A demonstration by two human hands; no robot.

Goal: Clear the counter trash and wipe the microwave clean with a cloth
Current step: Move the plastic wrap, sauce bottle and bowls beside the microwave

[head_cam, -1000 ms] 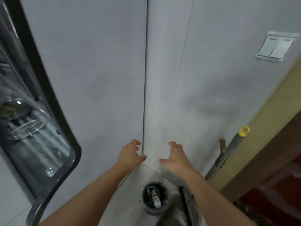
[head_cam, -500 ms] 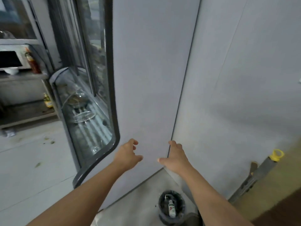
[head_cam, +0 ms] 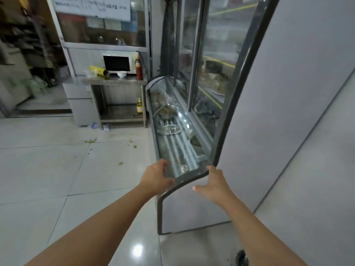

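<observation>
Glossy floor tiles, steel counter

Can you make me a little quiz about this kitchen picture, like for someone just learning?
1. True or false: the microwave sits on the metal counter at the far side of the room.
2. What stands just right of the microwave? A) a red bottle B) a kettle C) a plant
3. Fill in: the left hand and the right hand hold ____.

Key:
1. True.
2. A. The white bowl and the yellow roll lie in front and to the left.
3. Nothing; both hands are out in front of the glass display case, fingers loose.
</observation>
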